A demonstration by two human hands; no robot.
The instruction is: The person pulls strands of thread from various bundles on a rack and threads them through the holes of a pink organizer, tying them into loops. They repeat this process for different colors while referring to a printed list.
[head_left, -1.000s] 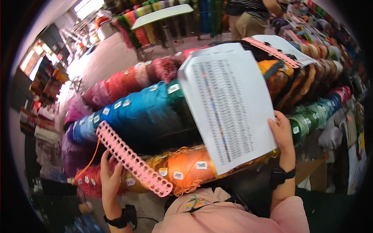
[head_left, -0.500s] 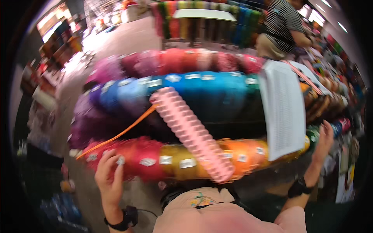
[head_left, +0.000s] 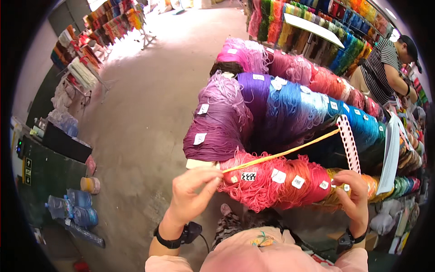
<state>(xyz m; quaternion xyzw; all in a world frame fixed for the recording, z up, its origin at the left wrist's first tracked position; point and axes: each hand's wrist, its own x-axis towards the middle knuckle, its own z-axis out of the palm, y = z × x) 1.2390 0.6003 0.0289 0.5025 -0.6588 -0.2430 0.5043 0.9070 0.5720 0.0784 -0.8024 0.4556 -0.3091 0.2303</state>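
Note:
My left hand [head_left: 192, 192] is at the near left end of the rack, thumb and forefinger pinched at the end of an orange-yellow yarn strand [head_left: 285, 152]. The strand stretches tight, rising to the right to the far end of a pink perforated strip [head_left: 348, 143]. That strip lies across the rows of hanks. Over the yellow yarn [head_left: 334, 199], by a small white tag, is my right hand [head_left: 351, 195]; its thumb and forefinger are apart and nothing shows gripped. Coral-pink yarn hanks [head_left: 260, 188] with white tags hang between my hands.
Purple hanks [head_left: 215, 120] and blue hanks [head_left: 290, 102] fill the rows behind. White sheets [head_left: 389, 156] hang over the right part. A person in a striped top [head_left: 383, 70] stands at the far right. Water bottles [head_left: 81, 206] sit on the floor at left.
The view has swung left, bringing the floor and purple end hanks in. My left hand has come to the strand's end; my right hand has moved in from the far right to the yellow yarn.

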